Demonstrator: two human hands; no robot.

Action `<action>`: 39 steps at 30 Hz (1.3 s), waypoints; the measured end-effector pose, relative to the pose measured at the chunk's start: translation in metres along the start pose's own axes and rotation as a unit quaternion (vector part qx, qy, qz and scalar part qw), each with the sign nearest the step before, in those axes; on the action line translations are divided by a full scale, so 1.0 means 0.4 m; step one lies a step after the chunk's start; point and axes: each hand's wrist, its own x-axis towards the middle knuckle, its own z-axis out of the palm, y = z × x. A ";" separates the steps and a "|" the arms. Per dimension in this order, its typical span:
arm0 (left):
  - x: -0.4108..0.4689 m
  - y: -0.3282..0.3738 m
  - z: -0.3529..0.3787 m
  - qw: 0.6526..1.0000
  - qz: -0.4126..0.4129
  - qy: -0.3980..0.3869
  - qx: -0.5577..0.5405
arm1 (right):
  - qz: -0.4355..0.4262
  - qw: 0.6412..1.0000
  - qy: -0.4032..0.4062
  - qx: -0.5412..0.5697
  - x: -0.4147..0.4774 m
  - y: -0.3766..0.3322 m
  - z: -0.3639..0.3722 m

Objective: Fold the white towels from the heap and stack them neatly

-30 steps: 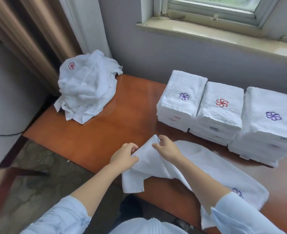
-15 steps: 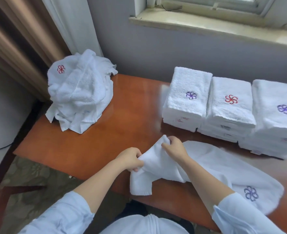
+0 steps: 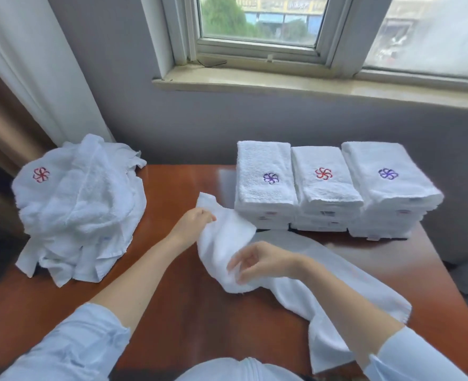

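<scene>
White terry towel (image 3: 221,248) lies rumpled on the red-brown wooden table (image 3: 186,312), just in front of the three stacks of folded white towels (image 3: 323,193); our left hand (image 3: 197,222) grips its raised corner; our right hand (image 3: 263,261) hovers loosely curled over the cloth, and we cannot tell whether it pinches; the loose white towel heap (image 3: 81,204) sits well left of the stacks.

Left hand (image 3: 197,220) is extended toward the far side, left of centre, with fingers curled and closed on an edge of the white towel (image 3: 221,243), which is held raised off the surface. Right hand (image 3: 265,261) is held nearer and to the right, fingers loosely bent at the towel; a pinch cannot be confirmed. Both forearms (image 3: 144,270) are bared, and the light blue sleeves (image 3: 70,345) are seen pushed back.
</scene>
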 end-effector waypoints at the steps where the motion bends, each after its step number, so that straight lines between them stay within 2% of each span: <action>1: 0.005 -0.022 0.001 0.999 0.009 0.019 0.025 | 0.031 0.998 -0.048 -0.025 0.016 0.011 0.025; 2: 0.012 -0.048 0.000 0.998 0.008 0.034 0.056 | 0.058 0.995 -0.077 -0.033 0.034 0.023 0.046; 4: 0.020 -0.097 0.003 0.994 -0.028 0.021 0.102 | 0.092 0.994 -0.049 -0.027 0.059 0.046 0.064; 6: 0.011 -0.133 0.017 0.988 -0.065 -0.035 0.137 | 0.107 0.992 0.066 -0.016 0.073 0.066 0.057; 9: -0.017 -0.162 0.065 0.970 -0.097 -0.105 0.196 | 0.126 0.958 0.254 -0.052 0.080 0.104 0.037; 11: -0.034 -0.172 0.103 0.953 -0.091 -0.124 0.262 | 0.145 0.937 0.308 -0.082 0.081 0.131 0.037; 15: -0.048 -0.185 0.143 0.918 -0.037 -0.102 0.383 | 0.154 0.938 0.293 -0.099 0.096 0.155 0.056; 17: -0.046 -0.188 0.135 0.912 -0.005 -0.105 0.396 | 0.159 0.943 0.272 -0.108 0.107 0.154 0.066; 18: -0.045 -0.191 0.127 0.921 0.003 -0.109 0.373 | 0.161 0.946 0.261 -0.108 0.112 0.154 0.071; 20: -0.044 -0.199 0.100 0.961 -0.008 -0.079 0.266 | 0.171 0.948 0.243 -0.109 0.121 0.152 0.077; 22: -0.042 -0.208 0.058 0.988 -0.050 0.022 0.144 | 0.187 0.944 0.241 -0.128 0.130 0.149 0.082; 24: -0.039 -0.218 0.007 0.982 -0.083 0.119 0.124 | 0.193 0.932 0.254 -0.175 0.145 0.135 0.090; 25: -0.041 -0.223 -0.017 0.976 -0.095 0.140 0.138 | 0.188 0.924 0.263 -0.203 0.158 0.125 0.095; 31: -0.084 -0.250 -0.069 0.975 -0.127 0.116 0.143 | 0.237 0.890 0.276 -0.276 0.229 0.094 0.113; 33: -0.104 -0.269 -0.083 0.968 -0.127 0.122 0.177 | 0.204 0.885 0.335 -0.253 0.239 0.090 0.121; 36: -0.129 -0.288 -0.114 0.952 -0.161 0.124 0.231 | 0.101 0.869 0.438 -0.204 0.269 0.056 0.129; 38: -0.144 -0.303 -0.134 0.935 -0.188 0.110 0.279 | 0.039 0.886 0.427 -0.174 0.296 0.029 0.123; 39: -0.151 -0.310 -0.142 0.922 -0.203 0.091 0.318 | 0.019 0.909 0.380 -0.171 0.304 0.019 0.119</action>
